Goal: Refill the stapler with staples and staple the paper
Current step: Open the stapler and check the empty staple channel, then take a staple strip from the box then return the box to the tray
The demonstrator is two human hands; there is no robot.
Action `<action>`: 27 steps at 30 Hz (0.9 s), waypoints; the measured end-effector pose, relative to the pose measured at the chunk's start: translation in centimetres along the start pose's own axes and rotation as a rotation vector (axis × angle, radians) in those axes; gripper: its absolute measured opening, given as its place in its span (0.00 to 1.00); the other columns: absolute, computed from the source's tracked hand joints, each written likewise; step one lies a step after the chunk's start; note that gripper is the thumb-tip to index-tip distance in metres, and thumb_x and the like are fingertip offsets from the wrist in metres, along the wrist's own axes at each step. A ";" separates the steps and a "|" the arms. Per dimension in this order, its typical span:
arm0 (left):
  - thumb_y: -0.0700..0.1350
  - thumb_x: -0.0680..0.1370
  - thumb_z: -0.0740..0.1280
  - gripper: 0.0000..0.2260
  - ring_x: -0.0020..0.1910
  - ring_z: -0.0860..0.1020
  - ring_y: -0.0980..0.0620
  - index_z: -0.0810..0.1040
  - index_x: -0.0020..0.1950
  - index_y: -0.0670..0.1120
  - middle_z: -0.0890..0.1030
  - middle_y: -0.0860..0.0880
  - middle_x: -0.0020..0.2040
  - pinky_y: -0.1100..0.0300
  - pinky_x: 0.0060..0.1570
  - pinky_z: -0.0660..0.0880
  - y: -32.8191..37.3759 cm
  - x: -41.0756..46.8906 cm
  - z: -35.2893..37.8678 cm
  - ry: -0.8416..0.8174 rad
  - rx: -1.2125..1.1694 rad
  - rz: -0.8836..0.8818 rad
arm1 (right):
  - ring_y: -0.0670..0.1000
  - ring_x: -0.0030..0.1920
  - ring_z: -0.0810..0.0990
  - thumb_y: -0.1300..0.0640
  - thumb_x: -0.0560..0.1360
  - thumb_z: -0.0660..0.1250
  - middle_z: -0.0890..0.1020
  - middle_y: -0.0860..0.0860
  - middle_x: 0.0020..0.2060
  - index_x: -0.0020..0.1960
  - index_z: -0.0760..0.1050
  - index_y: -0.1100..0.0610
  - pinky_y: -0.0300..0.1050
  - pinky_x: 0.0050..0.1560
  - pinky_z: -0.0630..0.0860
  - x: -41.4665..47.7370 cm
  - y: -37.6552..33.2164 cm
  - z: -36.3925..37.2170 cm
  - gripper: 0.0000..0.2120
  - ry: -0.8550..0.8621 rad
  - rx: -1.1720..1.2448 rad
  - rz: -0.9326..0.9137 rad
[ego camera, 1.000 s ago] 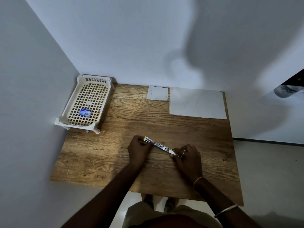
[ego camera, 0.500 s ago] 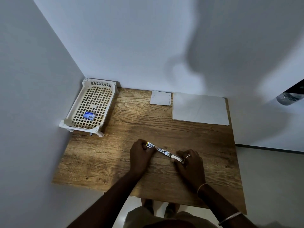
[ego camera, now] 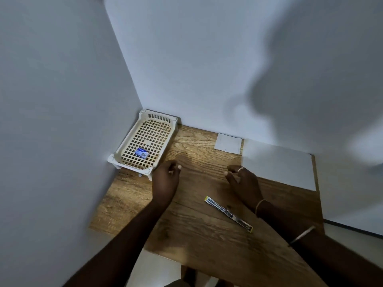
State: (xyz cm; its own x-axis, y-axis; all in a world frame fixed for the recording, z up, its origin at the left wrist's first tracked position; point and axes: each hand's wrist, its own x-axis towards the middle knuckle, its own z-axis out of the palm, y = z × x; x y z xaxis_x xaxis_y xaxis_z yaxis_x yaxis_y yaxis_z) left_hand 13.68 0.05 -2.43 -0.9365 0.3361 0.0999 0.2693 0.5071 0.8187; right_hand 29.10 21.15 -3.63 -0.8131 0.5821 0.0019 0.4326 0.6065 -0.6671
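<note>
The stapler (ego camera: 229,213) lies unfolded flat on the wooden table (ego camera: 196,235), a long metal strip with yellow ends. A small blue staple box (ego camera: 142,152) sits inside the cream plastic basket (ego camera: 132,139) at the back left. A large white paper sheet (ego camera: 277,164) lies at the back right, with a smaller white sheet (ego camera: 228,143) beside it. My left hand (ego camera: 165,179) hovers next to the basket's near corner, fingers apart, empty. My right hand (ego camera: 243,181) hovers beyond the stapler near the large sheet, fingers loosely spread, holding nothing.
White walls close in the table on the left and at the back. The table's right edge drops to a light floor (ego camera: 352,230). The basket stands on short legs in the back left corner.
Both hands have let go of the stapler, which now lies on the table, and moved away from it toward the back. The camera view has tilted and shifted.
</note>
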 end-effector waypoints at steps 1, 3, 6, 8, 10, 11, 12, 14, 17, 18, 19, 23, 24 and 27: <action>0.44 0.77 0.72 0.07 0.47 0.83 0.56 0.84 0.53 0.43 0.86 0.51 0.46 0.63 0.48 0.76 0.0 0.8 -0.8 0.035 0.027 0.002 | 0.53 0.60 0.81 0.47 0.80 0.67 0.85 0.54 0.58 0.62 0.81 0.57 0.46 0.61 0.75 1.1 -1.1 0.5 0.17 -0.022 -0.001 -0.041; 0.42 0.77 0.71 0.08 0.48 0.83 0.54 0.84 0.55 0.44 0.86 0.48 0.48 0.65 0.48 0.72 -0.1 2.3 -2.2 0.088 0.064 -0.004 | 0.53 0.62 0.80 0.48 0.80 0.68 0.84 0.53 0.60 0.64 0.80 0.56 0.47 0.64 0.74 3.4 -3.5 1.6 0.17 -0.058 0.005 -0.104; 0.39 0.77 0.70 0.11 0.52 0.83 0.51 0.82 0.59 0.42 0.86 0.47 0.52 0.63 0.52 0.74 -0.7 4.3 -4.4 0.141 0.069 -0.032 | 0.54 0.63 0.80 0.51 0.79 0.69 0.83 0.54 0.61 0.66 0.79 0.55 0.47 0.65 0.73 6.3 -7.3 4.0 0.17 -0.109 -0.011 -0.200; 0.38 0.78 0.68 0.13 0.54 0.82 0.49 0.81 0.61 0.41 0.85 0.46 0.55 0.62 0.52 0.73 -1.3 5.5 -5.5 0.162 0.085 -0.060 | 0.55 0.64 0.79 0.53 0.78 0.70 0.83 0.55 0.62 0.66 0.79 0.56 0.48 0.66 0.74 7.8 -9.5 5.7 0.18 -0.134 -0.023 -0.250; 0.35 0.77 0.66 0.14 0.54 0.82 0.50 0.80 0.62 0.41 0.85 0.45 0.55 0.68 0.48 0.71 -2.1 6.4 -6.4 0.173 0.089 -0.110 | 0.56 0.64 0.79 0.54 0.78 0.70 0.83 0.56 0.61 0.66 0.79 0.56 0.50 0.65 0.74 8.9 -11.6 7.6 0.18 -0.149 -0.021 -0.279; 0.34 0.77 0.65 0.15 0.50 0.81 0.52 0.80 0.62 0.41 0.85 0.44 0.55 0.74 0.43 0.69 -2.5 6.8 -6.7 0.173 0.087 -0.136 | 0.56 0.63 0.79 0.53 0.77 0.70 0.83 0.56 0.61 0.66 0.79 0.56 0.51 0.64 0.75 9.4 -12.6 8.5 0.18 -0.155 -0.027 -0.288; 0.32 0.76 0.65 0.15 0.47 0.80 0.55 0.80 0.61 0.40 0.85 0.43 0.54 0.79 0.38 0.67 -2.9 7.3 -7.1 0.170 0.085 -0.156 | 0.56 0.61 0.80 0.53 0.77 0.70 0.83 0.56 0.60 0.65 0.79 0.56 0.51 0.62 0.76 9.7 -13.5 9.4 0.18 -0.162 -0.031 -0.295; 0.30 0.75 0.64 0.17 0.46 0.79 0.55 0.80 0.61 0.40 0.85 0.42 0.55 0.81 0.34 0.66 -3.6 8.0 -7.7 0.153 0.091 -0.185 | 0.58 0.59 0.81 0.54 0.76 0.71 0.83 0.57 0.58 0.64 0.79 0.56 0.49 0.59 0.77 10.0 -15.1 11.2 0.18 -0.169 -0.013 -0.313; 0.28 0.72 0.63 0.19 0.44 0.79 0.53 0.80 0.60 0.40 0.85 0.41 0.54 0.82 0.33 0.67 -4.7 9.1 -8.4 0.140 0.117 -0.213 | 0.59 0.58 0.81 0.56 0.74 0.73 0.84 0.58 0.56 0.63 0.80 0.58 0.49 0.57 0.77 10.3 -16.8 13.4 0.18 -0.189 -0.010 -0.329; 0.28 0.71 0.63 0.19 0.41 0.77 0.55 0.81 0.59 0.41 0.85 0.42 0.52 0.82 0.32 0.66 -4.9 9.4 -8.5 0.136 0.124 -0.217 | 0.60 0.57 0.81 0.56 0.73 0.73 0.84 0.59 0.55 0.62 0.80 0.59 0.50 0.57 0.78 10.5 -17.3 14.0 0.18 -0.197 -0.017 -0.329; 0.29 0.70 0.63 0.19 0.41 0.76 0.55 0.81 0.57 0.41 0.85 0.43 0.51 0.82 0.33 0.66 -5.1 9.7 -8.6 0.131 0.132 -0.217 | 0.60 0.57 0.82 0.55 0.73 0.74 0.84 0.59 0.54 0.61 0.81 0.60 0.51 0.56 0.79 10.6 -17.7 14.6 0.18 -0.200 -0.026 -0.331; 0.30 0.71 0.64 0.16 0.48 0.81 0.48 0.81 0.56 0.40 0.85 0.43 0.51 0.75 0.36 0.66 -5.7 10.5 -8.6 0.094 0.135 -0.260 | 0.58 0.52 0.83 0.49 0.74 0.71 0.86 0.57 0.51 0.57 0.82 0.59 0.51 0.53 0.79 11.4 -19.0 16.0 0.16 -0.212 -0.117 -0.346; 0.30 0.71 0.64 0.16 0.50 0.81 0.49 0.81 0.57 0.40 0.85 0.43 0.52 0.73 0.37 0.65 -5.9 10.7 -8.5 0.082 0.122 -0.274 | 0.58 0.52 0.83 0.50 0.74 0.70 0.86 0.57 0.49 0.55 0.82 0.59 0.51 0.52 0.79 11.5 -19.3 16.3 0.15 -0.221 -0.145 -0.350; 0.30 0.71 0.64 0.15 0.51 0.81 0.46 0.81 0.54 0.39 0.85 0.43 0.50 0.67 0.39 0.67 -6.4 11.0 -8.3 0.055 0.098 -0.292 | 0.57 0.51 0.84 0.51 0.74 0.67 0.86 0.55 0.48 0.55 0.81 0.56 0.50 0.52 0.79 11.8 -19.9 16.9 0.13 -0.253 -0.244 -0.367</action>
State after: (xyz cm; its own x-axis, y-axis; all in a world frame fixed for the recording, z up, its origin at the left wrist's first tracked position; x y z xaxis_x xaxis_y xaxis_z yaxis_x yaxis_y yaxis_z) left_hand -0.19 -6.09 -1.86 -0.9875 0.1224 -0.0989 0.0048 0.6512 0.7589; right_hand 4.34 6.78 -2.97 -0.9844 0.1757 0.0029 0.1544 0.8727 -0.4632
